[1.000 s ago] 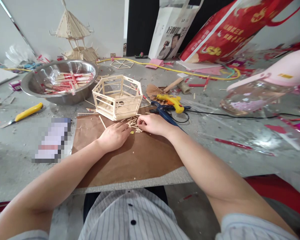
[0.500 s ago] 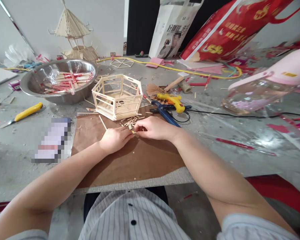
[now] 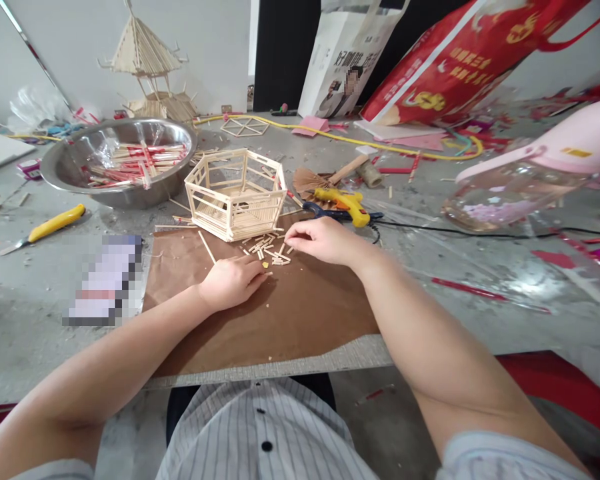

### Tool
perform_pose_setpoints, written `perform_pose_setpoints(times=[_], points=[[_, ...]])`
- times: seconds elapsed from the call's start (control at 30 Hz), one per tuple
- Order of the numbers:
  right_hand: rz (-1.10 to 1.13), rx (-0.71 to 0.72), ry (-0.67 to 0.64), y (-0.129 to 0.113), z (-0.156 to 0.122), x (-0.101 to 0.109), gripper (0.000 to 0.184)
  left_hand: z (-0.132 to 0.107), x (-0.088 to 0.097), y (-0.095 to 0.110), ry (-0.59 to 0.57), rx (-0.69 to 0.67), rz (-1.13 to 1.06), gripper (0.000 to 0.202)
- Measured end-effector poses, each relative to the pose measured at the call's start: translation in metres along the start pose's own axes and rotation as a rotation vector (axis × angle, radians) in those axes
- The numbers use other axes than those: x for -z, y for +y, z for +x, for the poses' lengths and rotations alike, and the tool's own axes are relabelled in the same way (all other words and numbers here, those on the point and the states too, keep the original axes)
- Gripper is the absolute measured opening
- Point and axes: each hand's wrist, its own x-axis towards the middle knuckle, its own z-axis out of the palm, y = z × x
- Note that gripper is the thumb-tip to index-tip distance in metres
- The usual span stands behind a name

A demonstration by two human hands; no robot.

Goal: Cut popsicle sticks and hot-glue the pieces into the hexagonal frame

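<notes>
My left hand [image 3: 233, 280] rests on the brown paper sheet [image 3: 280, 320], fingers curled together in a pinch by a small yellow bit; what it holds is too small to make out. My right hand [image 3: 323, 239] hovers over a scatter of short wooden stick pieces [image 3: 269, 248], its fingertips pinched together near them. Just behind the pieces stands a hexagonal frame of wooden sticks [image 3: 235, 192].
A yellow glue gun [image 3: 344, 202] with a black cord lies right of the frame. A steel bowl [image 3: 67, 172] of sticks sits at back left, with a stick pagoda [image 3: 147, 63] behind it. A yellow knife [image 3: 55, 224] lies left. A pink-capped clear jar [image 3: 530, 180] is at right.
My right hand has drawn away from my left and moved back and right over the stick pieces. My left hand stayed put on the paper.
</notes>
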Motion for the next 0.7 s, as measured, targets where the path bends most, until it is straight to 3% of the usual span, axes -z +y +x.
perform_pose_setpoints(times=[0.13,0.33,0.53,0.7], points=[[-0.189,0.071,0.128,0.018,0.010,-0.012,0.025,0.001,0.002,-0.001,0.034,-0.018,0.085,0.028],[-0.203,0.241,0.134,0.035,0.019,-0.025,0.028,0.001,-0.002,-0.006,0.057,-0.024,0.058,0.024],[-0.197,0.248,0.067,0.042,0.024,-0.034,0.036,0.001,-0.010,-0.015,0.163,0.021,0.062,0.019],[-0.209,0.174,0.007,0.035,0.024,-0.039,0.040,0.003,-0.013,-0.021,0.132,0.085,0.076,0.019]])
